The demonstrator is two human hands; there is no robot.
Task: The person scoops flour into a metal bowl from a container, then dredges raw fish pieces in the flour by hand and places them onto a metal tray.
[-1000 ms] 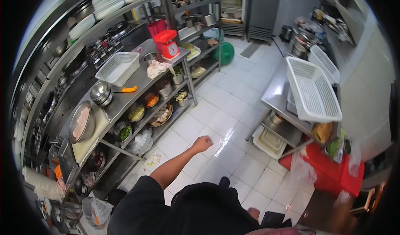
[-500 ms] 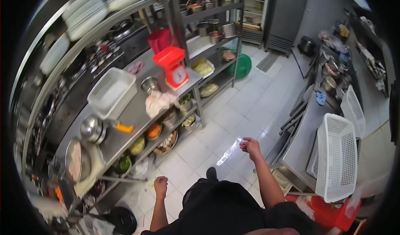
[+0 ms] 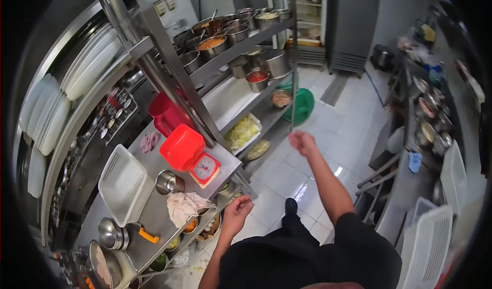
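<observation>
My left hand (image 3: 237,214) is at the front edge of the steel table (image 3: 148,214), fingers loosely curled, close to a pale cloth (image 3: 185,208). What it holds, if anything, is not clear. Over the tiled floor, my right hand (image 3: 303,143) reaches forward with its fingers partly spread and nothing seen in it. On the table a red scale (image 3: 205,168) stands behind the cloth. Beside them are a metal pot (image 3: 169,182), a white basket (image 3: 124,186), an orange-handled knife (image 3: 148,235) and stacked metal bowls (image 3: 111,233).
Ahead stands a steel rack (image 3: 246,43) with food pots, a red pot (image 3: 257,80) and a tray of chopped vegetables (image 3: 243,133). A green lid (image 3: 303,106) leans behind it. At right are a counter with a blue cloth (image 3: 414,162) and white baskets (image 3: 428,248).
The view has moved forward, bringing the scale and rack closer. Both arms have swung; my left hand now shows near the table edge and my right hand farther forward.
</observation>
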